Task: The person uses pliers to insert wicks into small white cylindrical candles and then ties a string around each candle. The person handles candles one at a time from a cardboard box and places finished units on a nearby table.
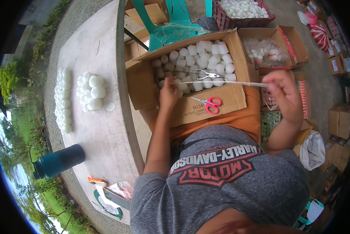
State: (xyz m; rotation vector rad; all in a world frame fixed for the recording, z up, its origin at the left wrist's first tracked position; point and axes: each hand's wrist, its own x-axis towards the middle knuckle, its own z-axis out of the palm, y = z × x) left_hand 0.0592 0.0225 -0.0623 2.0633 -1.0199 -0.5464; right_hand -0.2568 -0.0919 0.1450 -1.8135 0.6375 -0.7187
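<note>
My right hand (285,93) is raised at the right with its fingers pinched on one end of a thin white cord (237,82). The cord runs taut, almost level, across a cardboard box (163,113) to near my left hand (168,93). The left fingers are closed at the box's left side; what they grip is too small to make out. Small white cup-shaped pieces, like votive candles (190,60), fill the box. Silver pliers (210,74) lie on them beside the cord. Scissors with pink handles (212,106) rest on the box's near flap.
On the pale table (104,148) at the left stand several rows of white pieces (91,91), a blue bottle (62,160) and an orange cutter (97,181). A green chair (171,29) and a dark red crate (245,11) stand beyond. Cartons (340,119) are stacked at the right.
</note>
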